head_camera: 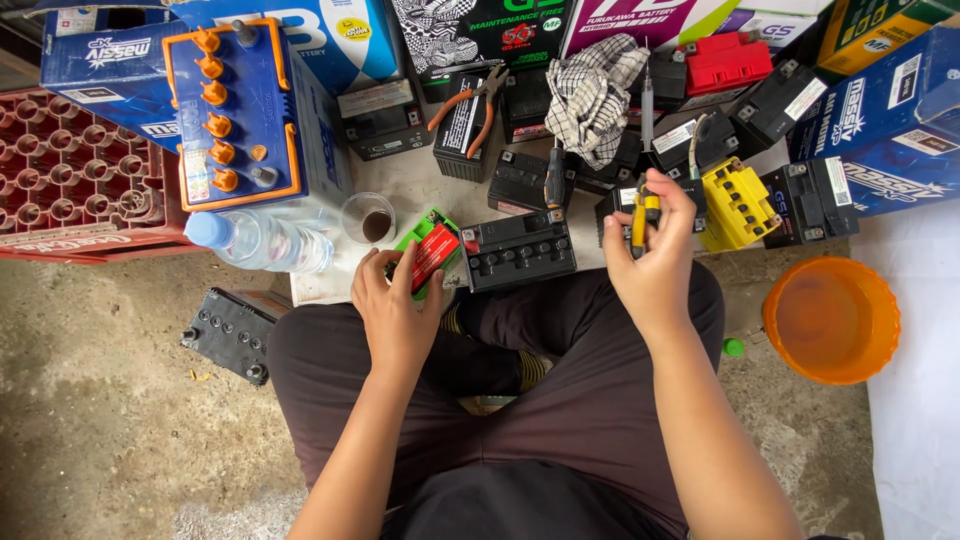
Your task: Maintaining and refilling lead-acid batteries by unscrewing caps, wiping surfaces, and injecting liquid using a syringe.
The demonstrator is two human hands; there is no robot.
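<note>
My left hand (395,305) grips a small red and green packet (430,250) beside a black motorcycle battery (520,252) that sits just in front of my crossed legs. My right hand (655,255) is raised to the right of that battery and holds a small tool with a yellow and black handle (641,215), pointing up. A screwdriver with a dark handle (554,175) lies on the batteries just behind.
Several black batteries (810,200) and one yellow one (738,203) crowd the low slab, with orange pliers (470,100), a checked cloth (592,95), a small glass (368,218), a water bottle (262,240), a blue battery (232,110), a red crate (70,180), an orange bowl (830,320).
</note>
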